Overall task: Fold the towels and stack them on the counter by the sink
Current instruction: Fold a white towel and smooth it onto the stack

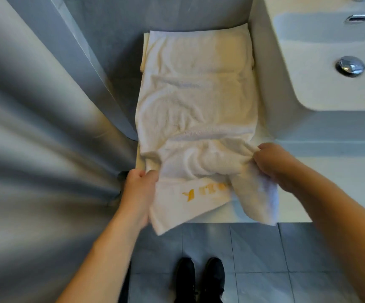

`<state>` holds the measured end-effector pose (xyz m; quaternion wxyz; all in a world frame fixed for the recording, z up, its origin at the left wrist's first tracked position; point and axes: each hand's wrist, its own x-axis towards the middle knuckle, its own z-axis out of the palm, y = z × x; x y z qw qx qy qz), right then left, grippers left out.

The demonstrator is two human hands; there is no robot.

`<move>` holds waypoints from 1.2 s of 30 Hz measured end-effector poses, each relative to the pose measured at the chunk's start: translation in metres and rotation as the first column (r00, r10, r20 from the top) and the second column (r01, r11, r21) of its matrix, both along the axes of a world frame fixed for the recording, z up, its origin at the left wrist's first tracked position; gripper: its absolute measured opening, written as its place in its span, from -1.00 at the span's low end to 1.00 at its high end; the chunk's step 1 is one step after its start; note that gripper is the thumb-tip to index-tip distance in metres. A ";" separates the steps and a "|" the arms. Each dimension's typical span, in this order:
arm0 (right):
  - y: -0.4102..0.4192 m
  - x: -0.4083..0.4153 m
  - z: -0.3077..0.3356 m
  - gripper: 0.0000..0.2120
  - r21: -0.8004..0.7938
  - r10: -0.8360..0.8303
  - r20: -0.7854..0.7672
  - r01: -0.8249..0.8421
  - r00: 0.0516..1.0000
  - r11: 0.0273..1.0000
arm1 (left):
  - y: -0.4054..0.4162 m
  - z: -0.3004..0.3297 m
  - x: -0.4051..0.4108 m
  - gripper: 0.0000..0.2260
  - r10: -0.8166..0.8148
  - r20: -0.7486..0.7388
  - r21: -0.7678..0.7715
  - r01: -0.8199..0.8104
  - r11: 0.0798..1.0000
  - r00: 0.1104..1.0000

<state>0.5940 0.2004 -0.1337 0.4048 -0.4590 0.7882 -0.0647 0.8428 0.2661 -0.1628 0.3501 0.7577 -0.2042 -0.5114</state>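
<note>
A white towel (196, 110) with yellow lettering near its front end lies lengthwise on the counter (321, 178) left of the sink (330, 51). Its near end is bunched and hangs over the counter's front edge. My left hand (139, 189) grips the towel's near left corner. My right hand (273, 162) pinches the bunched near right part. Under the far end a folded towel edge (145, 51) shows at the left.
A grey wall panel (46, 127) stands close on the left. The sink drain (350, 66) and overflow slot (357, 18) are at the right. Below the counter are grey floor tiles (253, 259) and my black shoes (199, 278).
</note>
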 end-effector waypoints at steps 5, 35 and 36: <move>0.018 -0.026 0.009 -0.60 0.288 -0.014 -0.083 0.038 0.996 0.957 | 0.019 0.014 0.041 -0.83 -0.339 0.147 0.183 0.311 0.932 0.929; -0.123 0.034 -0.052 -0.50 -0.444 0.346 -0.551 -0.618 0.759 0.649 | -0.155 -0.041 -0.028 -0.44 -0.453 0.883 0.251 0.692 0.677 0.124; -0.143 0.034 -0.053 -0.49 -0.417 0.355 -0.561 -0.625 0.748 0.660 | -0.169 -0.043 -0.022 -0.44 -0.459 0.880 0.256 0.687 0.680 0.126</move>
